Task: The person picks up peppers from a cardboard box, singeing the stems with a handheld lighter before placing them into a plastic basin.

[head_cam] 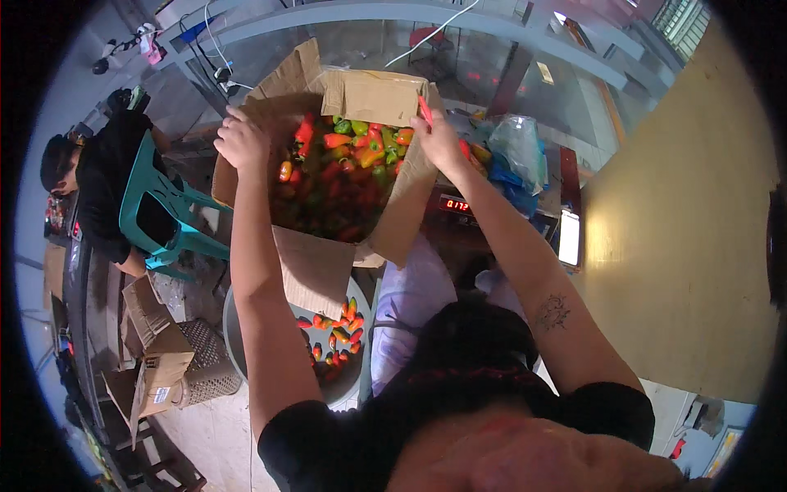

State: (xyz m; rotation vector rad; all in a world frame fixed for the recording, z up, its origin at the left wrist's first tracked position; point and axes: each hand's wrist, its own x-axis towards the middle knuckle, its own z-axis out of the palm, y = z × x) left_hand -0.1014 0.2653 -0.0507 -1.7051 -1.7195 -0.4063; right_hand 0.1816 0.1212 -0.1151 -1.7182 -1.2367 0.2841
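Observation:
An open cardboard box [406, 227] in front of me holds many red, green and orange peppers [369, 144]. My left hand [245, 138] is at the box's left flap, fingers bent; whether it grips the cardboard is unclear. At the right rim, my right hand [438, 138] holds a slim red object [425, 111], perhaps a pen or knife handle, beside the far flap. Below the box, a round grey basin [363, 301] contains several small red and orange peppers [341, 335], partly hidden by my left arm and a flap.
A digital scale with a lit display [456, 204] sits right of the box, near plastic bags [518, 150] and more peppers. A person in black [107, 178] sits left on a teal plastic chair [147, 206]. An empty-looking carton [163, 369] and woven basket [212, 369] stand lower left.

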